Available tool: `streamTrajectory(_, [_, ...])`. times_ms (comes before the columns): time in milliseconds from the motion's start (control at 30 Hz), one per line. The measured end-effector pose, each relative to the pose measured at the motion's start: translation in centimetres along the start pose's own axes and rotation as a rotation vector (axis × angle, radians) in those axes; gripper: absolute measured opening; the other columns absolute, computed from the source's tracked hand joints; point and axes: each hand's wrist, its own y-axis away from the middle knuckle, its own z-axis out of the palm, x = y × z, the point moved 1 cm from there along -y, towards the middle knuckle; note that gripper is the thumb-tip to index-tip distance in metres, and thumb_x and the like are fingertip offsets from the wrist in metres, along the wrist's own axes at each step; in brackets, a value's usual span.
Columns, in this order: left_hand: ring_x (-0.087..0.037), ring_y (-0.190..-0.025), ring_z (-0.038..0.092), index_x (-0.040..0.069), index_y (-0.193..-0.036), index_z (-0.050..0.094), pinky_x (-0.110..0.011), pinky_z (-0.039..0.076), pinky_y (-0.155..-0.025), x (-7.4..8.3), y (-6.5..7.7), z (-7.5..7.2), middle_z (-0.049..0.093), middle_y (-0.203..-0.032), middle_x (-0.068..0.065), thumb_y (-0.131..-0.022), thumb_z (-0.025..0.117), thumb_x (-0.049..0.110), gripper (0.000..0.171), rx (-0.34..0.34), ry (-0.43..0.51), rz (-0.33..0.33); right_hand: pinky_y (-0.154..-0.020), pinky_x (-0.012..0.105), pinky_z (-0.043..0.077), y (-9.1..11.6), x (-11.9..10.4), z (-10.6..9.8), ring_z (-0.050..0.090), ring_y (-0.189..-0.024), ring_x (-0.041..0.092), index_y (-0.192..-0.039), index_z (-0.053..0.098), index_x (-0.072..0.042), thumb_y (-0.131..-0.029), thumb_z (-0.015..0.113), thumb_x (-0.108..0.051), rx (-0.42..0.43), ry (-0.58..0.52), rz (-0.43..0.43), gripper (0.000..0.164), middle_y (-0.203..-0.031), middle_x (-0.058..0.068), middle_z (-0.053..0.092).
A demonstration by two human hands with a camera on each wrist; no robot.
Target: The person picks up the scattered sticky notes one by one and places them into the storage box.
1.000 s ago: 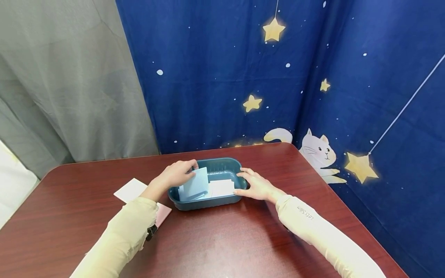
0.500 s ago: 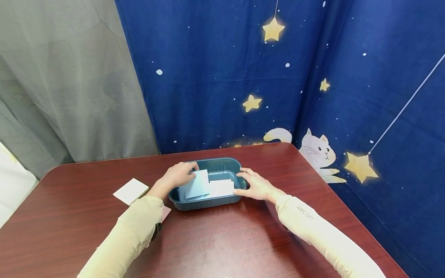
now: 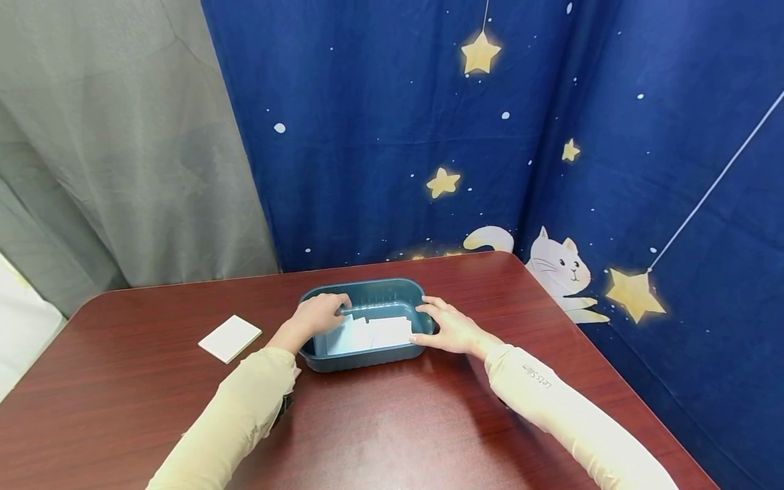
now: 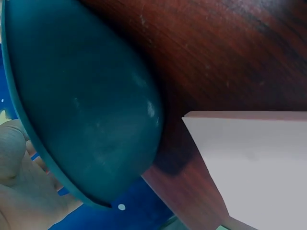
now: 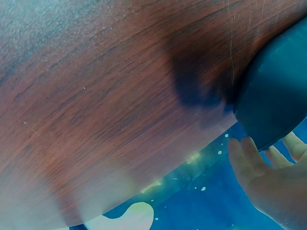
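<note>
A dark teal plastic basin [image 3: 373,358] stands on the table, with flat paper pads inside. At its left end lies a light blue paper pad [image 3: 344,337]; a white paper pad [image 3: 392,331] is beside it. My left hand [image 3: 318,314] reaches over the left rim, thumb and fingers loosely bent close above the blue pad's far edge. In the left wrist view that hand [image 4: 29,187] shows behind the basin's rim. My right hand [image 3: 452,327] holds the basin's right end, with its thumb at the front rim and its fingers farther back. The right wrist view shows its fingers spread beside the basin wall.
A white square pad [image 3: 230,338] lies on the red-brown table [image 3: 122,381] left of the basin. Beneath my left cuff a corner of a pink pad [image 3: 297,372] peeks out. A blue star-patterned curtain [image 3: 380,136] hangs behind the table.
The light blue pad has gone from tilted up to lying low in the basin. My left hand has moved slightly right and down, the forearm uncovering the white pad. The right hand stays put.
</note>
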Motion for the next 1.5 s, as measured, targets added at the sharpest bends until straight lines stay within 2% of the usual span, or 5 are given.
streamTrajectory(367, [-0.015, -0.077, 0.053, 0.011, -0.107, 0.06, -0.037, 0.045, -0.068, -0.1, 0.4, 0.4, 0.059, -0.086, -0.001, -0.084, 0.06, 0.018, 0.024, 0.005, 0.007, -0.005, -0.091, 0.045, 0.034, 0.0, -0.1, 0.1, 0.034, -0.12, 0.025, -0.127, 0.047, -0.009, -0.073, 0.06, -0.056, 0.004, -0.004, -0.012, 0.073, -0.137, 0.006, 0.031])
streamTrajectory(667, [-0.014, -0.072, 0.05, 0.012, -0.105, 0.061, -0.034, 0.044, -0.06, -0.9, 1.1, 0.2, 0.057, -0.082, 0.001, -0.083, 0.06, 0.018, 0.023, 0.029, 0.004, -0.008, -0.088, 0.048, 0.035, 0.1, 0.0, 0.4, 0.035, -0.119, 0.027, -0.125, 0.048, -0.007, -0.073, 0.059, -0.057, 0.028, 0.001, -0.025, 0.073, -0.136, 0.009, 0.033])
streamTrajectory(833, [-0.016, -0.076, 0.054, 0.012, -0.103, 0.061, -0.036, 0.045, -0.061, -0.9, 1.9, -0.2, 0.058, -0.084, 0.0, -0.082, 0.061, 0.019, 0.022, 0.081, 0.003, 0.051, -0.09, 0.046, 0.034, 0.1, 0.0, 0.3, 0.034, -0.12, 0.025, -0.127, 0.047, -0.01, -0.073, 0.06, -0.057, 0.004, -0.002, -0.007, 0.073, -0.137, 0.006, 0.031])
streamTrajectory(1200, [-0.014, -0.073, 0.055, 0.012, -0.102, 0.06, -0.03, 0.045, -0.056, -1.1, 5.5, -1.9, 0.059, -0.085, 0.0, -0.082, 0.062, 0.021, 0.022, 0.239, 0.015, 0.142, -0.09, 0.046, 0.035, -0.1, -0.1, 0.1, 0.033, -0.121, 0.024, -0.127, 0.047, -0.011, -0.072, 0.059, -0.059, -0.003, 0.017, 0.007, 0.074, -0.138, 0.004, 0.031])
streamTrajectory(1500, [-0.017, -0.074, 0.057, 0.011, -0.099, 0.059, -0.032, 0.044, -0.056, -3.3, 9.3, -1.8, 0.059, -0.083, 0.0, -0.08, 0.064, 0.019, 0.021, 0.341, 0.023, 0.146, -0.089, 0.047, 0.035, -0.2, -0.3, -0.2, 0.034, -0.12, 0.025, -0.127, 0.047, -0.011, -0.072, 0.06, -0.058, -0.005, 0.024, 0.008, 0.073, -0.137, 0.004, 0.032])
